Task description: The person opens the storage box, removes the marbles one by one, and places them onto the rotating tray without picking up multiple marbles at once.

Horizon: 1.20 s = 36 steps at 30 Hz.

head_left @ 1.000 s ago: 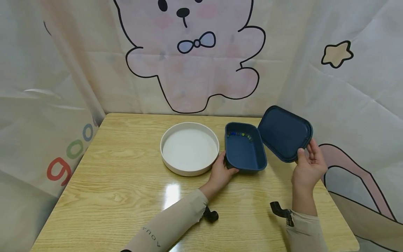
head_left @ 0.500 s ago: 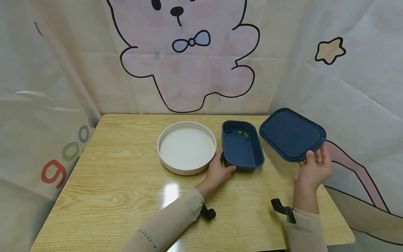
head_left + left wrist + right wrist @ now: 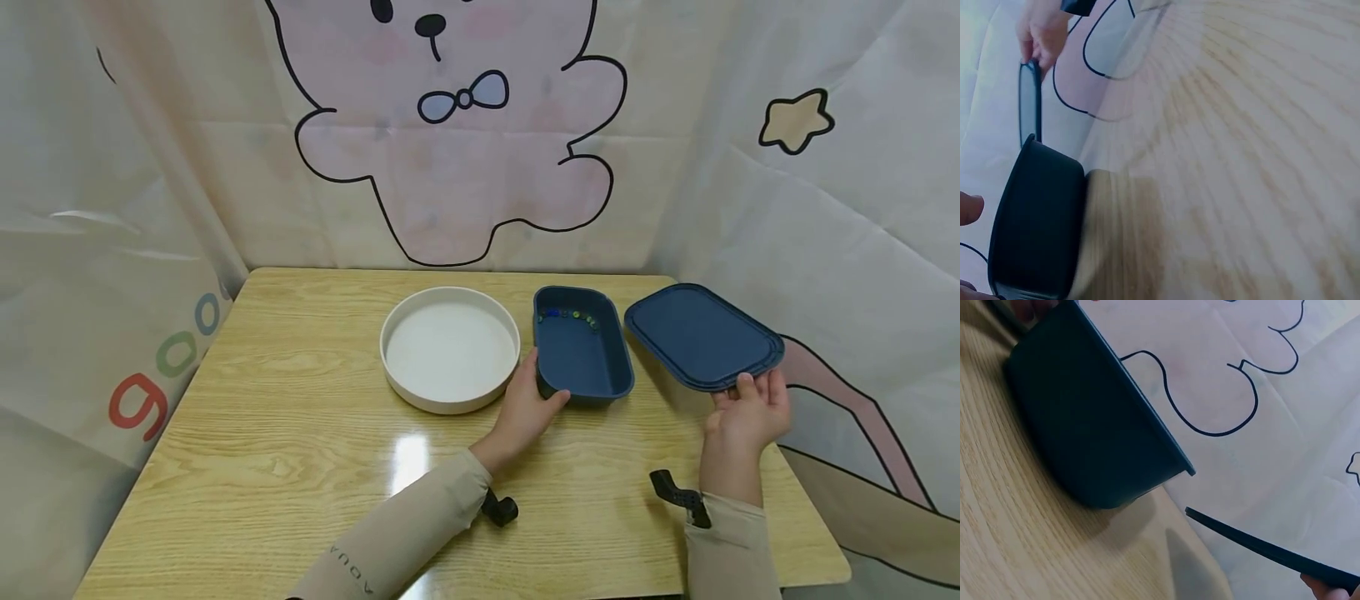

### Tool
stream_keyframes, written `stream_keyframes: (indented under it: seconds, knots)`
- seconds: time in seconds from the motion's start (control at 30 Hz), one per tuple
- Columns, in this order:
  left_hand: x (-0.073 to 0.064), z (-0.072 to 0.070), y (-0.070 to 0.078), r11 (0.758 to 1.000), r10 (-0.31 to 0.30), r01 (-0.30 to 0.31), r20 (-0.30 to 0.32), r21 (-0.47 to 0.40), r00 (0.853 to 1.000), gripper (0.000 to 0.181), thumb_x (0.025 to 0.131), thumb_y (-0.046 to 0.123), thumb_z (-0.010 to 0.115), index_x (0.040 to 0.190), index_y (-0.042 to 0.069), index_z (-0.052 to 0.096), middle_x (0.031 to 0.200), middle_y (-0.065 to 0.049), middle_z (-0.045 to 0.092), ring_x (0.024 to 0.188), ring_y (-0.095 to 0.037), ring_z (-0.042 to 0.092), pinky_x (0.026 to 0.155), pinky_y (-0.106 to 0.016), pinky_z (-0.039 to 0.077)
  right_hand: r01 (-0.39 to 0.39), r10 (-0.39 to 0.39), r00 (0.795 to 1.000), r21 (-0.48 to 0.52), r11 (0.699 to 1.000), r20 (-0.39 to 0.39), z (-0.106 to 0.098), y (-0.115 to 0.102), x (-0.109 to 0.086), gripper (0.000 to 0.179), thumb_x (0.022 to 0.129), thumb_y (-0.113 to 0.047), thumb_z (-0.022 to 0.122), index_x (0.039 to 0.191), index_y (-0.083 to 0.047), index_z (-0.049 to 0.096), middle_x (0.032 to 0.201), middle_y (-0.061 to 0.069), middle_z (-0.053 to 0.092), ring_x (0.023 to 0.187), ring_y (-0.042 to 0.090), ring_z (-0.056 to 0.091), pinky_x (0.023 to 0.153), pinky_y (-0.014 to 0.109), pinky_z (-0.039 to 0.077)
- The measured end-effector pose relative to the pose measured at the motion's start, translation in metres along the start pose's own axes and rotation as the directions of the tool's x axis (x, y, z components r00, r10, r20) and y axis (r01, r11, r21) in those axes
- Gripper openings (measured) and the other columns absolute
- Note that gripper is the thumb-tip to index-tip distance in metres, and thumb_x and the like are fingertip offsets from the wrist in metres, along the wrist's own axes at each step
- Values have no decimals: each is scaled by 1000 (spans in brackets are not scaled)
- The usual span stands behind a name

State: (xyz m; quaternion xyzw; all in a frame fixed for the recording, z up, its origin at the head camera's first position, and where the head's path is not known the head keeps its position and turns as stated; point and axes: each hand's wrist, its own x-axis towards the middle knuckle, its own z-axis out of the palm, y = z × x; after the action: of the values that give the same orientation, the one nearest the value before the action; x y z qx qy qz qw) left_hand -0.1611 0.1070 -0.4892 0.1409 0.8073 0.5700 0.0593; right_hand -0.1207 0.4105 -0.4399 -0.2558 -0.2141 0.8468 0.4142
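A deep navy-blue storage box point(image 3: 583, 358) stands on the table, with small blue and green marbles point(image 3: 574, 316) lined up along its far end. My left hand point(image 3: 522, 412) holds the box's near left corner, thumb on the front wall and fingers on the left side. To the right, my right hand point(image 3: 748, 418) pinches the near right edge of the matching flat lid point(image 3: 705, 337), raised above the table and slightly tilted. In the right wrist view a small gap separates the lid point(image 3: 1266, 549) from the box point(image 3: 1094, 412). Most left fingers are hidden behind the box.
A round white tray point(image 3: 450, 348) with a low rim sits close to the left of the box, beside my left hand. The wooden table point(image 3: 285, 467) ends at a printed curtain point(image 3: 675, 100) behind and at both sides. Black camera mounts point(image 3: 678, 498) stick out from both wrists.
The lid has shifted right and away from the box, and has tipped from steep to nearly flat. My right hand moved with it. My left hand keeps its hold on the box.
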Motion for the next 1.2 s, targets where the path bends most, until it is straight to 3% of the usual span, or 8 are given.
stream_keyframes:
  seconds: [0.07,0.13,0.4,0.57,0.8,1.03,1.1,1.2]
  knots:
    - [0,0,1,1000,1,-1,7,-1,1000,89,96,29,73,164,7,20,167,-11,30,153,-25,30,124,-45,33,-15,15,1000,12,1000,-9,-3,0,2,58,100,18,45,146,-13,58,139,7,59,123,25,60,88,46,59]
    - [-1,-1,3,1000,4,-4,12,10,1000,89,96,32,72,164,7,20,167,-11,30,153,-25,31,124,-45,34,-30,31,999,17,999,-23,-6,-1,5,57,99,18,45,144,-13,60,137,8,59,129,25,58,89,48,58]
    - [-1,-8,11,999,47,-47,3,4,999,90,95,32,73,164,5,20,167,-14,29,154,-27,30,125,-45,32,-98,99,994,22,995,-44,-18,3,14,61,95,23,46,144,-11,60,136,9,61,114,25,65,85,49,59]
    - [-3,-14,18,999,46,-46,7,16,999,90,95,31,74,164,7,20,167,-12,28,154,-27,28,125,-46,31,-204,202,978,-45,978,-54,-22,4,22,71,92,28,44,148,-14,56,147,4,56,132,25,57,92,48,54]
    - [-5,-18,26,997,62,-63,20,39,998,91,95,33,75,164,10,21,167,-10,29,154,-26,29,124,-46,33,-351,350,936,-136,927,-28,-35,1,31,95,88,34,43,160,-28,34,163,-10,33,147,12,38,111,43,37]
    - [-7,-18,30,993,99,-100,29,55,995,89,95,32,76,164,12,23,166,-10,32,153,-26,32,123,-46,35,-379,385,923,-242,893,-21,-45,-2,29,83,93,28,42,158,-24,40,163,-9,35,146,14,39,104,41,45]
    - [-9,-20,32,993,106,-108,37,49,994,89,95,33,75,164,13,23,166,-9,32,153,-26,32,123,-47,35,-373,386,922,-332,866,-29,-47,-3,28,83,95,25,45,160,-26,35,165,-11,30,147,12,37,101,38,48]
    - [-11,-24,37,990,125,-128,44,51,991,90,95,35,75,164,13,23,166,-10,32,152,-27,33,122,-48,36,-360,397,917,-487,796,-31,-48,-7,26,84,97,18,50,163,-28,24,168,-11,23,146,10,37,98,33,54]
